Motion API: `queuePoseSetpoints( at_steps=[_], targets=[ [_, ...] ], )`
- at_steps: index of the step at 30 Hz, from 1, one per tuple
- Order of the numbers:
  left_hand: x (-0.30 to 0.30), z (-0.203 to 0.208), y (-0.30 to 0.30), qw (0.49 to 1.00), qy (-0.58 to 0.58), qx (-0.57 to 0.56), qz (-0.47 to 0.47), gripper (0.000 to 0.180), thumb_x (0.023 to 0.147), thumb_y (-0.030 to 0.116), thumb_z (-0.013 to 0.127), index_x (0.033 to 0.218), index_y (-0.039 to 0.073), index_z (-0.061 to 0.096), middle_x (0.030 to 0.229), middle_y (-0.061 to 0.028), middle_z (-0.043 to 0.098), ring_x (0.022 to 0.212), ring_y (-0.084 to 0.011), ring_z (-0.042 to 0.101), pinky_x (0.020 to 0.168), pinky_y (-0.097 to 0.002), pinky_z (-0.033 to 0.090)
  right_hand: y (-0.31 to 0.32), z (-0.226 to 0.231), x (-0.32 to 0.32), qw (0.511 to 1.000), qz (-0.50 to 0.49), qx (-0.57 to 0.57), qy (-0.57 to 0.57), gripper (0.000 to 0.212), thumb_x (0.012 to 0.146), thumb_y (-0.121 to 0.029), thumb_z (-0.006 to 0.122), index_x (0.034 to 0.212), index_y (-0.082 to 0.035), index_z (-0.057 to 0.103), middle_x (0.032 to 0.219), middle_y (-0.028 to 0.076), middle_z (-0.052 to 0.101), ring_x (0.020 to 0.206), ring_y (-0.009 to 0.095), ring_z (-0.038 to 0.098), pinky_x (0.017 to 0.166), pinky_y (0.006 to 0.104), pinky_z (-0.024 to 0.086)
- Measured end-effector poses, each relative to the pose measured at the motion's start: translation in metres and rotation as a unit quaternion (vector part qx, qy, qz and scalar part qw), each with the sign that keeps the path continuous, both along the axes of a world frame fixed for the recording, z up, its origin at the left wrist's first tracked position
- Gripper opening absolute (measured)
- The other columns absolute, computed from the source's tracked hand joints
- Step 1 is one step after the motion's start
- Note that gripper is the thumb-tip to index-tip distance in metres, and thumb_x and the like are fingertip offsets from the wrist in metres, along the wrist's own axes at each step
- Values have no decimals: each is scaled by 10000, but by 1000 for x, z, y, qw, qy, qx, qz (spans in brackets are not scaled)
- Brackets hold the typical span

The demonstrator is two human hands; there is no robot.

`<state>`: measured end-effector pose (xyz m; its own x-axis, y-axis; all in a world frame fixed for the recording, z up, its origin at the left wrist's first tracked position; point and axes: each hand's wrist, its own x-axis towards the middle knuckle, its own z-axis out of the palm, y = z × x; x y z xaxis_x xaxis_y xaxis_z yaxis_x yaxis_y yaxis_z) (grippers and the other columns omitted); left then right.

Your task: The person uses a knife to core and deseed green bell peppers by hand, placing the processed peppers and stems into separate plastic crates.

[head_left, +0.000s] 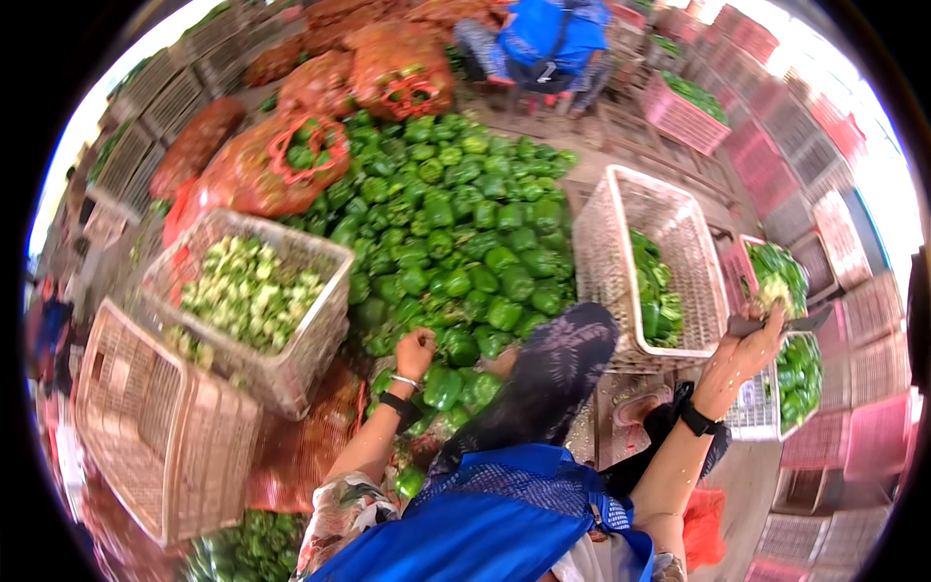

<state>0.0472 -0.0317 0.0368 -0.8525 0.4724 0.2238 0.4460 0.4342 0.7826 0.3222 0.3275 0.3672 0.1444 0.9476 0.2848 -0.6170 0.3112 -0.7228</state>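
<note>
My right hand (761,338) is closed around a knife (813,319), whose dark flat blade points to the right. At its fingertips is a pale green-white pepper core (773,291). The hand is above the right-hand crates, beside a pink crate of green peppers (779,264). Curled over the near left edge of a large heap of green bell peppers (456,213) is my left hand (415,355). Its fingers are bent inward, and whatever they may hold is hidden. My knee (572,339) rises between the two hands, in front of the heap.
A crate of pale pepper cores (335,267) stands left, near a tipped crate (175,436). Right of the heap is a tall white crate (606,209) part-filled with peppers. Red mesh sacks (320,87) lie behind. Another person (553,48) sits at the far side. Stacked crates (873,320) line the right.
</note>
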Motion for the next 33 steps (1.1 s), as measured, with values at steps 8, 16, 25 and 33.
queuePoseSetpoints(
  at_steps=[8, 16, 25, 33],
  targets=[
    [60, -65, -56, 999, 22, 22, -36, 361, 927, 121, 509, 1274, 27, 469, 1194, -132, 538, 1048, -255, 537, 920, -389, 432, -172, 70, -182, 854, 475, 137, -162, 413, 844, -109, 639, 1218, 10, 512, 1108, 132, 634, 518, 96, 558, 479, 220, 483],
    [47, -80, -71, 977, 167, -136, -3, 351, 837, 137, 599, 1163, 15, 546, 1055, -167, 575, 918, -310, 565, 837, -419, 460, -153, 28, -157, 859, 427, 154, -237, 338, 856, -46, 607, 1186, 18, 573, 958, 120, 676, 521, 45, 529, 461, 175, 447],
    [71, -103, 9, 901, 131, -386, -147, 1025, 626, 717, 632, 1249, -80, 467, 1205, -244, 535, 1124, -374, 520, 929, -423, 429, -74, -9, -36, 939, 147, 13, -312, 209, 803, -54, 655, 1008, -87, 623, 821, -20, 609, 597, 61, 544, 477, 197, 452],
    [24, -113, 37, 936, -149, -317, 34, 882, 557, 275, 810, 1260, -59, 396, 1172, -209, 540, 1091, -299, 544, 919, -426, 451, -53, -65, -40, 932, 127, 171, -295, 222, 854, -92, 600, 1058, -28, 543, 847, 21, 574, 457, 44, 488, 398, 174, 401]
  ],
)
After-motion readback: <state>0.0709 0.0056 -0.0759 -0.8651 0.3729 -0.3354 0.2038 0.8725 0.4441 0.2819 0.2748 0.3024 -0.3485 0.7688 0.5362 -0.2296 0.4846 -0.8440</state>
